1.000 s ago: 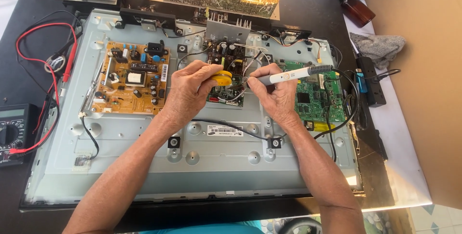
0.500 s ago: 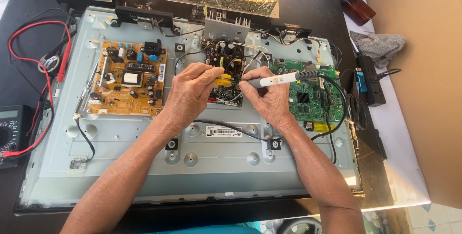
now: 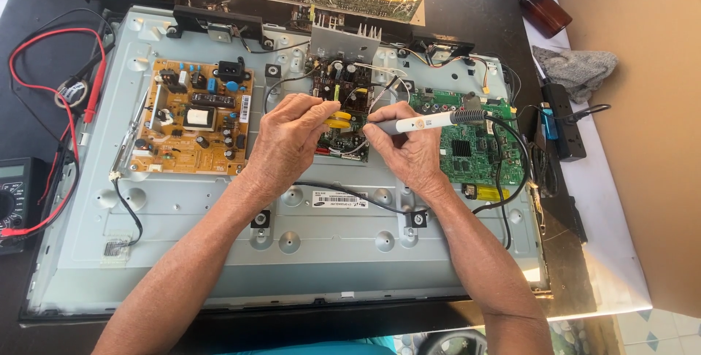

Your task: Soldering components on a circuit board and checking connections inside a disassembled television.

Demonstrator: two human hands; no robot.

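Two hands meet over the small middle board [image 3: 343, 117], and we're right on top of the work. Our right hand [image 3: 412, 154] pinches a white soldering iron [image 3: 431, 121] like a pen, tip pointing left toward the board, its dark cord [image 3: 511, 172] looping off to the right. Our left hand [image 3: 292, 143] is curled, fingertips pressed together on a yellow part [image 3: 337, 120] at the board's near edge; exactly what it grips we can't make out. To do this well, we'd say brace both wrists on the grey metal back panel [image 3: 219, 253], touch only the one joint, and mind the thin wires [image 3: 380, 88] just beyond. Further left sits the tan power board [image 3: 193, 125], to the right the green board [image 3: 475, 150], and at the far left the red test lead [image 3: 69, 114] and meter [image 3: 14, 201].
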